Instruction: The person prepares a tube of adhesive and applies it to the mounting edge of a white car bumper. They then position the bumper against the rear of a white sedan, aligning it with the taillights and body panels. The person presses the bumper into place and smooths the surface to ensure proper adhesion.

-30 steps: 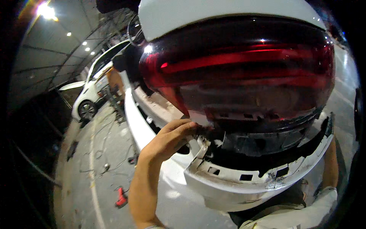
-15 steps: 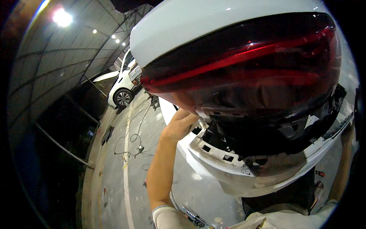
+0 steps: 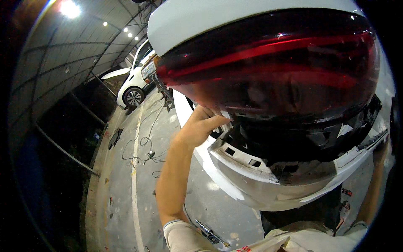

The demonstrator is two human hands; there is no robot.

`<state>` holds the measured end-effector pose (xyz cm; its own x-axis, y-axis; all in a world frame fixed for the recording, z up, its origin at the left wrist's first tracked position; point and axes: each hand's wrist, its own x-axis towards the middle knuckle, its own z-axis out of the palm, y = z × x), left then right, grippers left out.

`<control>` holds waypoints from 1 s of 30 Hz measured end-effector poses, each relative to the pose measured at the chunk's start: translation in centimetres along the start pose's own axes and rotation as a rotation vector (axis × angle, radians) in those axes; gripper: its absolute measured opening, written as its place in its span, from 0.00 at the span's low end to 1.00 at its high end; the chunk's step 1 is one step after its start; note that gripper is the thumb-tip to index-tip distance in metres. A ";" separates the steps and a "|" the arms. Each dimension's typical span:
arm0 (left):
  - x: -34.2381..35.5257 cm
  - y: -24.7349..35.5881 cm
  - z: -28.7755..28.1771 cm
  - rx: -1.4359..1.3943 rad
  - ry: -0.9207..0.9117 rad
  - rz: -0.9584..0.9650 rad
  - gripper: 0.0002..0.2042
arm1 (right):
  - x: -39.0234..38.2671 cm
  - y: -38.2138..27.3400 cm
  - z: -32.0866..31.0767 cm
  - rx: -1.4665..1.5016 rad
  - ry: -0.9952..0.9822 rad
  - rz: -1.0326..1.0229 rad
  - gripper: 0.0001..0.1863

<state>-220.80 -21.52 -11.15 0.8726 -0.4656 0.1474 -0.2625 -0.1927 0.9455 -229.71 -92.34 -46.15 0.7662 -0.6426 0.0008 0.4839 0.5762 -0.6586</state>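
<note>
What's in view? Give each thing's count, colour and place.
Tail light: one, dark red, upper centre-right
Body panel: one, white, above it
Bumper: one, white, beneath the light
Car: one, white, background left
Ceiling lights: five, white, upper left
Cables: count unclear, dark, floor left
Tool: one, silver-black, bottom centre
Small object: one, red-black, lower right
Floor: one, grey, beneath
Sleeves: two, pale, lower edge
Left hand: one, bare, at tail light's lower left
Right forearm: one, bare, right edge; hand unclear

A scuffed white bumper (image 3: 260, 187), its slotted rim (image 3: 242, 156) exposed, curves below a glossy dark-red tail light (image 3: 268, 71).
</note>
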 end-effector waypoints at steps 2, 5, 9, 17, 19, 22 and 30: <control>-0.2 0.2 1.5 0.007 0.114 0.036 0.13 | 0.2 -0.3 -1.2 -0.031 -0.044 0.016 0.35; -0.3 -0.5 1.6 0.070 0.285 0.048 0.13 | -0.1 0.3 0.1 -0.013 -0.049 0.043 0.36; 0.5 -1.6 1.1 -0.095 0.439 -0.010 0.11 | -1.8 0.3 3.4 0.013 0.086 0.044 0.32; -0.1 -2.4 -0.2 -0.267 0.325 0.069 0.09 | 1.2 -1.2 -2.5 -0.049 -0.086 -0.002 0.33; -0.5 -3.4 -0.9 -0.279 0.243 0.114 0.10 | 1.2 -0.1 -1.5 -0.060 -0.020 0.032 0.32; -0.4 -4.5 -1.4 -0.225 0.202 0.125 0.10 | -0.2 0.6 0.4 -0.088 0.044 -0.012 0.31; 0.3 -5.1 -2.6 -0.173 0.097 0.075 0.15 | -1.7 0.1 2.7 -0.086 0.051 0.003 0.31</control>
<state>-218.12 -18.45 -15.12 0.8910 -0.3865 0.2384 -0.2608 -0.0058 0.9654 -229.79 -89.84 -44.23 0.7441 -0.6670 -0.0386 0.4416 0.5344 -0.7207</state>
